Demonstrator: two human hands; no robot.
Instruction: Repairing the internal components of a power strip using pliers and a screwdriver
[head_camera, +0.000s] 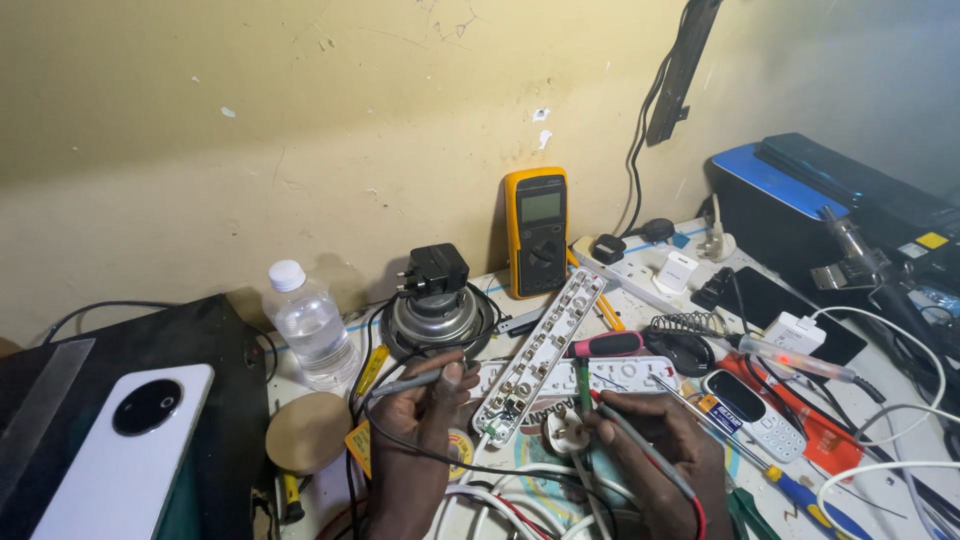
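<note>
My left hand grips a grey probe with a black lead, its tip pointing right toward an opened white power strip that lies diagonally with its metal contacts exposed. My right hand holds a second probe with a red lead, angled toward a white plug at the strip's lower end. A yellow multimeter leans upright against the wall behind the strip.
A plastic water bottle, a black adapter on a round metal base, a white phone, a wooden disc, another white power strip with chargers, a small keypad phone, screwdrivers and tangled cables crowd the bench.
</note>
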